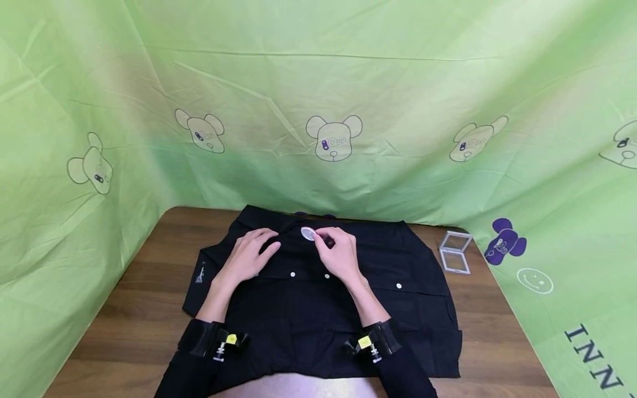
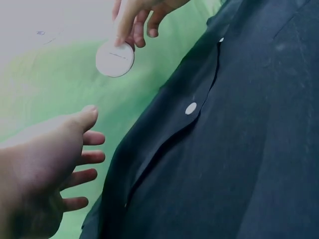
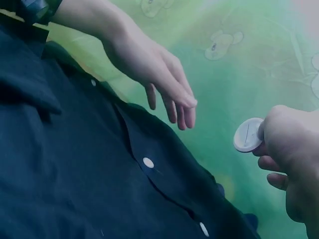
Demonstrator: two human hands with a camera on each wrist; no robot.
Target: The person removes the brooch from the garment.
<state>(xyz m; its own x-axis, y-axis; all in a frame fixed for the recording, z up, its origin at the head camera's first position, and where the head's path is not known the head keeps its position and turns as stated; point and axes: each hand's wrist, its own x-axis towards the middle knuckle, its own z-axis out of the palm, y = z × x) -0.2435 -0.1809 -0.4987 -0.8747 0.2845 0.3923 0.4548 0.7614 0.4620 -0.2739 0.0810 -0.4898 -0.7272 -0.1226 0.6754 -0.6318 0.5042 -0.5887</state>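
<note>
A black shirt with white buttons lies spread across the wooden table. Between thumb and fingers, my right hand pinches a round pin badge over the upper part of the shirt. In the left wrist view, the badge turns a pale face with a thin pin line across it. My left hand is over the shirt's left part, fingers spread and holding nothing. The right wrist view has the left hand apart from the badge, above the row of buttons.
A small hinged case with clear panels stands open on the table's right side. Wooden tabletop shows left of the shirt. A green cloth printed with bear heads hangs behind the table and along both sides.
</note>
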